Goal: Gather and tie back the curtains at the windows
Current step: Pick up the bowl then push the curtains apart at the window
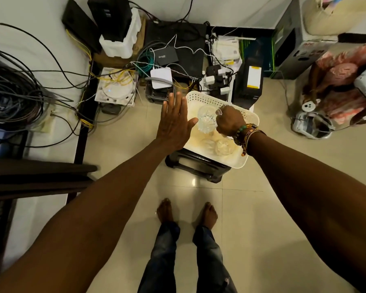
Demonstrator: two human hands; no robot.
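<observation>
No curtain or window shows in the head view. My right hand (229, 121) is closed around a clear cut-glass tumbler (206, 120), holding it over a white perforated basket (203, 98). Two more clear glasses (223, 146) lie in the basket's near end. My left hand (174, 121) is flat and open, fingers spread, just left of the basket and holding nothing. Beaded bracelets (244, 132) circle my right wrist.
The basket rests on a dark stool (197, 168) on a beige tiled floor. Behind it sit routers, power adapters (217, 80) and tangled cables (19, 98). A dark bench edge (40, 176) is at left, a pink cloth pile (342, 81) at right. My bare feet (186, 211) stand below.
</observation>
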